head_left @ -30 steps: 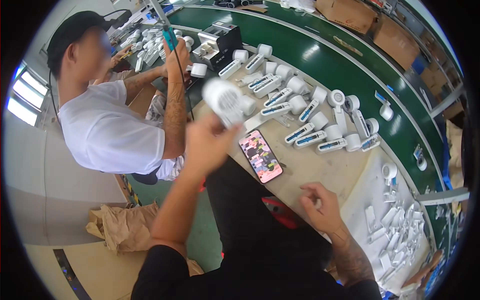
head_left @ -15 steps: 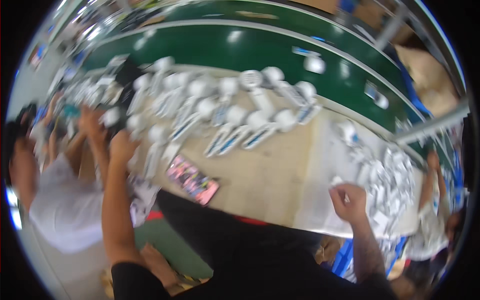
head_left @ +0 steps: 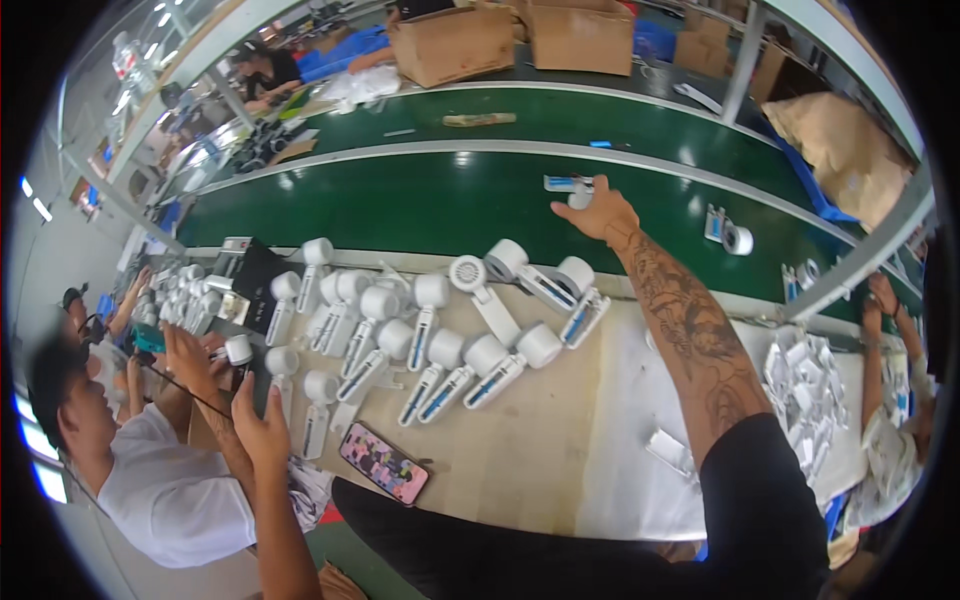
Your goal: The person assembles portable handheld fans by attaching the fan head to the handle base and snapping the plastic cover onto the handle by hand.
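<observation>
My right hand (head_left: pixel 603 212) reaches across the bench to the green conveyor belt. Its thumb and fingers close round a white handheld fan (head_left: pixel 566 187), whose uncovered handle shows a blue insert; the palm side is partly hidden. My left hand (head_left: pixel 262 425) is raised at the bench's left edge, fingers extended and nothing visible in it. Nearest to it are a white fan (head_left: pixel 282 362) and another fan (head_left: pixel 319 387). Several similar fans (head_left: pixel 430 375) lie in rows across the bench, some with blue showing in their handles.
A phone (head_left: pixel 383 462) lies near the front edge. White parts (head_left: pixel 800 385) are heaped at right, with one loose part (head_left: pixel 668 450) beside them. Another fan (head_left: pixel 736 239) sits on the belt (head_left: pixel 350 195). A slanted post (head_left: pixel 862 265) stands at right. A co-worker (head_left: pixel 175 475) sits close at left.
My right hand has moved from above the bench's right side forward to the belt and taken hold of a fan there. My left hand shows lower in the picture, and the view has tilted up.
</observation>
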Demonstrator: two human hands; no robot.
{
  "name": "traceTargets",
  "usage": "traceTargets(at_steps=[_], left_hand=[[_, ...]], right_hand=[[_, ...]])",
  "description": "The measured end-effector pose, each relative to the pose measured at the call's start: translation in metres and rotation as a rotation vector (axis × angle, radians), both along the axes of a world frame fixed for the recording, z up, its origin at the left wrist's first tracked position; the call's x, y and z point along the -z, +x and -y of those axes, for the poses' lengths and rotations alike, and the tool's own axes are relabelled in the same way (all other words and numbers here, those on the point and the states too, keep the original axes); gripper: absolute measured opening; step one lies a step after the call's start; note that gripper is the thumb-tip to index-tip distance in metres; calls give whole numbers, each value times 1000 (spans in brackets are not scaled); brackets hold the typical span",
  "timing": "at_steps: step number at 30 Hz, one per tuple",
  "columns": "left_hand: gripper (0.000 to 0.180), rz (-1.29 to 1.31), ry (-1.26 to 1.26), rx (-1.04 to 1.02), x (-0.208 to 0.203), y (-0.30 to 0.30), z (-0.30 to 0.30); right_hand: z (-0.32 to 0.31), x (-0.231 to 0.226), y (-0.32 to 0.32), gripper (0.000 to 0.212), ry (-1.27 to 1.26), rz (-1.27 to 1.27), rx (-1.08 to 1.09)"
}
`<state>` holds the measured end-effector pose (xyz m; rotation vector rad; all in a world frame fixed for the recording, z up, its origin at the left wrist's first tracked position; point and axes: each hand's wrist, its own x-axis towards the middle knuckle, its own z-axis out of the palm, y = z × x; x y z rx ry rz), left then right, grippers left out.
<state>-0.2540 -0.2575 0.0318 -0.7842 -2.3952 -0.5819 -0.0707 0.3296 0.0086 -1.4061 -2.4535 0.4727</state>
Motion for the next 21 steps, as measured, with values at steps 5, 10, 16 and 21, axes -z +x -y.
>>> traceTargets(at_steps=[5,10,16,21], left_hand=[[21,283,175,308,-41,124,-19],[27,1319,411,743,0,201,-56],[71,2647,811,921,45,228,-119],[83,2934,812,1085,24,247,-148]], right_hand=[[-9,3,0,79,-7,-29,-51],[9,-63,66,67,-29,-346,-210],[158,-164,147,59,-571,-702,-605],[239,-162,214,77,-891,-533,-596]])
